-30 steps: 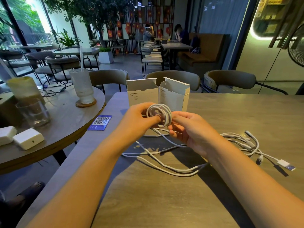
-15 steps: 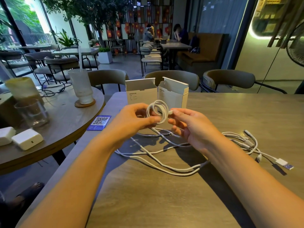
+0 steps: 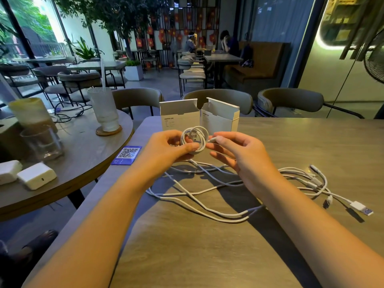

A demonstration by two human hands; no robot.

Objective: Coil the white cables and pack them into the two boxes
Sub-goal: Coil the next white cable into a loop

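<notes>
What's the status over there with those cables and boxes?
Left hand grips the coil; right hand pinches its end. Both boxes open, upright behind the hands. Loose cables on the table, uncoiled.

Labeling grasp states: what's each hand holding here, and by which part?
Left hand pinches the coiled white cable at the loops' lower left side. Right hand pinches that cable's free end just right of the coil.
</notes>
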